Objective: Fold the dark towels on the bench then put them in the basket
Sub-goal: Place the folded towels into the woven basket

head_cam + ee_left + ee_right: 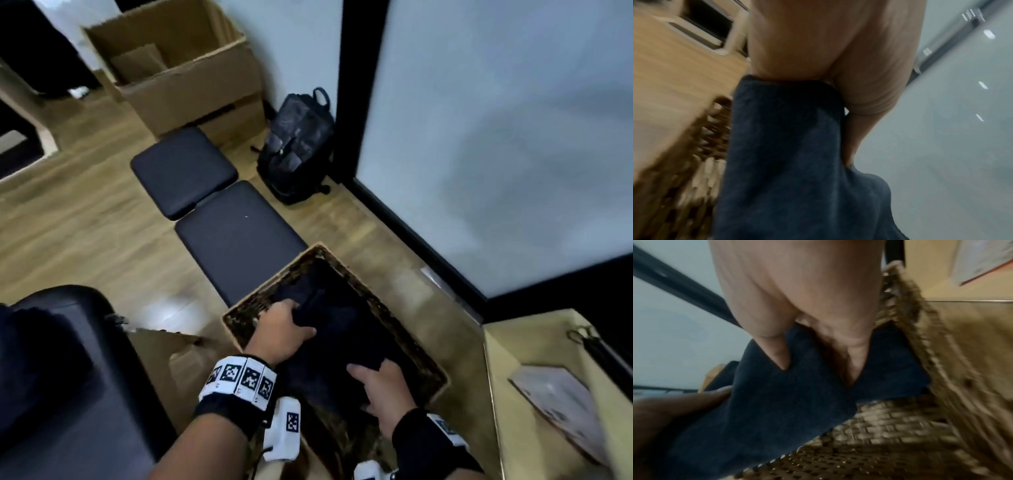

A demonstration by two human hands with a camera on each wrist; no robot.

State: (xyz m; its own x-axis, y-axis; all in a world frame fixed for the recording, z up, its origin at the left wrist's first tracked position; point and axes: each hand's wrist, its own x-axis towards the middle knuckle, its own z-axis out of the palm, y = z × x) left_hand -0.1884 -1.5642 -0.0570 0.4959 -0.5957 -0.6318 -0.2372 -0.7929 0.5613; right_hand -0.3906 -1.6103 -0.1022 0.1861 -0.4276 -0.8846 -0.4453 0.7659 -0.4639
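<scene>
Folded dark towel [342, 329] is hanging inside the wicker basket [424, 356]; left hand [284, 334] and right hand [385, 390] are pinching opposite ends, likely keeping folds flat. Beyond the basket, the worktop [236, 236] is lying bare.

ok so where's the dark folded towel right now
In the head view the dark folded towel is low in the centre, inside the brown woven wicker basket, gripped by the left hand and right hand at opposite ends.
</scene>
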